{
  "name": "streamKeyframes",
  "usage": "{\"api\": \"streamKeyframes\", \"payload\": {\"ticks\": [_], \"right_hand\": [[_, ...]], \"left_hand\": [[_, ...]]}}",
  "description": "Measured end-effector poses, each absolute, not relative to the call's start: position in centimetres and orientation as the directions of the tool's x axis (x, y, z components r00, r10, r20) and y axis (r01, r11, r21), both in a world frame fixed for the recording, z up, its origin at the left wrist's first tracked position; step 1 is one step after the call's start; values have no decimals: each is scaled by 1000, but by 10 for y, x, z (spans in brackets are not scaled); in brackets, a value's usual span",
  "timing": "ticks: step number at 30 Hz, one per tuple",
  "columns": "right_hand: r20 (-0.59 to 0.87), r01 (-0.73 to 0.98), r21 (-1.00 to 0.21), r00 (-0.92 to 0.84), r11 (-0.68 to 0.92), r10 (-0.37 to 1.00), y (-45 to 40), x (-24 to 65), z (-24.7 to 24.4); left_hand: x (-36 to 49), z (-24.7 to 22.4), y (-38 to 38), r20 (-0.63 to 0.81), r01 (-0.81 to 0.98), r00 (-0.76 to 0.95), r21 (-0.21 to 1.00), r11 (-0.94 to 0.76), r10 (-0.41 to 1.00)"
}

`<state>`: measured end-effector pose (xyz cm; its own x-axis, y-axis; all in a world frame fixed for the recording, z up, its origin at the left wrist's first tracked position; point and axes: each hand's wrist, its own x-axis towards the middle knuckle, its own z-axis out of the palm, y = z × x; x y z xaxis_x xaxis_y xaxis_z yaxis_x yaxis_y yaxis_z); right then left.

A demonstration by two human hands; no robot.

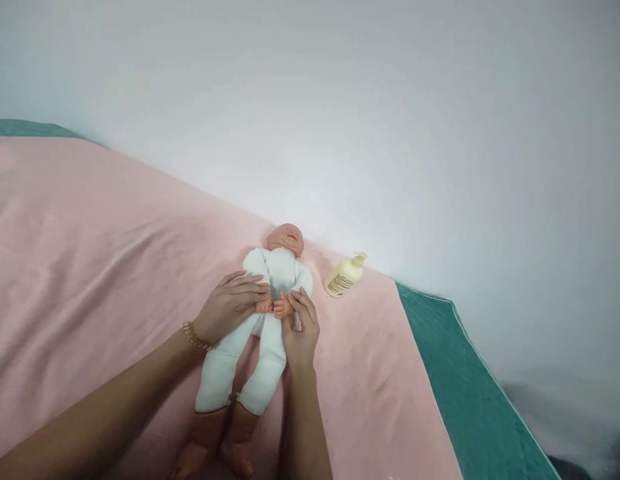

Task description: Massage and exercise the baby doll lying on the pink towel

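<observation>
A baby doll (281,270) with a white cloth body and bare plastic head, hands and feet lies on its back, its head toward the wall. My left hand (235,303) is on the doll's arm at the left of the view, its fingers laid together over the forearm. With bent fingers, my right hand (301,327) grips the doll's other arm near the wrist. The doll's two small hands are close together over its belly. A beaded bracelet (196,335) circles my left wrist.
A pale yellow pump bottle (344,275) stands to the right of the doll, close to the wall. Beneath lies a pink blanket (115,267), wrinkled on the left, over a green cover (460,373) that shows at the right edge. A white wall (310,120) rises behind.
</observation>
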<state>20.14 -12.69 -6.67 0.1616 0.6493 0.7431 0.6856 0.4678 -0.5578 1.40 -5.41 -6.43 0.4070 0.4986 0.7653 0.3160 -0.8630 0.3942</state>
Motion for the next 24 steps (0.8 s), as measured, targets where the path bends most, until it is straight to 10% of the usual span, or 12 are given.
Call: {"api": "streamKeyframes", "payload": {"ticks": [7,14,19,24], "right_hand": [[730,750,-450,-5,486,684,-126,201,-62],[686,647,-629,201,431,699,-129,201,-60],[518,404,-854,612,327,597,-133,213,-47],[74,-51,-972,860,228,505,-128,258,-66]], "left_hand": [[18,-65,-55,773,316,477,293,-902,418],[16,-62,-54,754,158,341,542,-825,561],[6,-52,-53,471,1,-3,882,-471,882],[-12,-57,-30,86,-451,-303,865,-222,949]]}}
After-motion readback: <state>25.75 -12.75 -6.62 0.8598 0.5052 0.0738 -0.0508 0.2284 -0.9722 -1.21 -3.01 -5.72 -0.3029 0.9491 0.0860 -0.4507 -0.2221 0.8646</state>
